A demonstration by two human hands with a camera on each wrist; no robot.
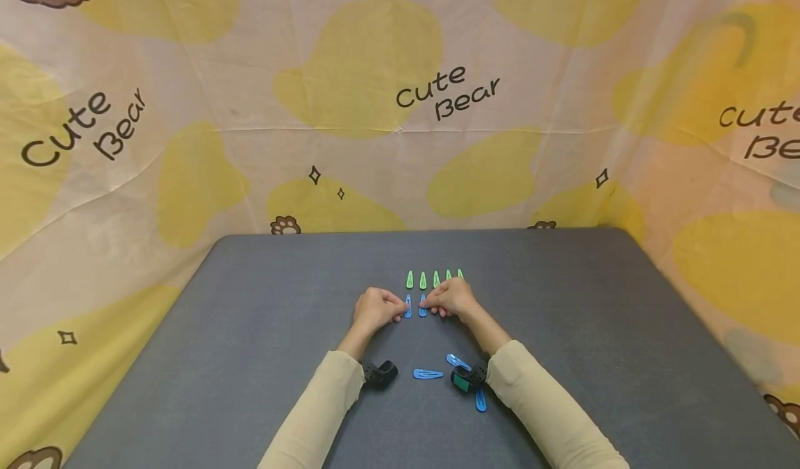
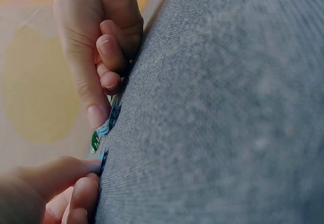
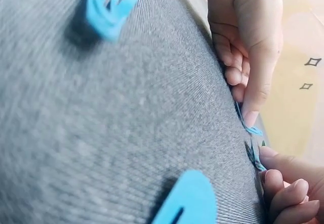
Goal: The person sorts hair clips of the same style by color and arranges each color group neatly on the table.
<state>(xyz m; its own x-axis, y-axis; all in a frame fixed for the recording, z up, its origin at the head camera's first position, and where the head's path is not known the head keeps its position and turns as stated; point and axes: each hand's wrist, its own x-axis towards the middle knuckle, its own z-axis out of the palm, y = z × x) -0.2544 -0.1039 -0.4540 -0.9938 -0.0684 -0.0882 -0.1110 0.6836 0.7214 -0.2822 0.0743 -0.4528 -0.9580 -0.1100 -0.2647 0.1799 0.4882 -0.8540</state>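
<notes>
On the grey counter (image 1: 250, 358), the left hand (image 1: 378, 307) pinches the left blue snap hair clip (image 1: 408, 307) from its 9 o'clock side, thumb against fingers. The right hand (image 1: 455, 296) pinches the right blue snap hair clip (image 1: 423, 311) from its 3 o'clock side, the two clips upright side by side, apart. Five green snap hair clips (image 1: 410, 280) stand in a row toward 12 to 1 o'clock, partly hidden; three loose blue snap hair clips (image 1: 428, 374) lie toward 5 to 6 o'clock.
</notes>
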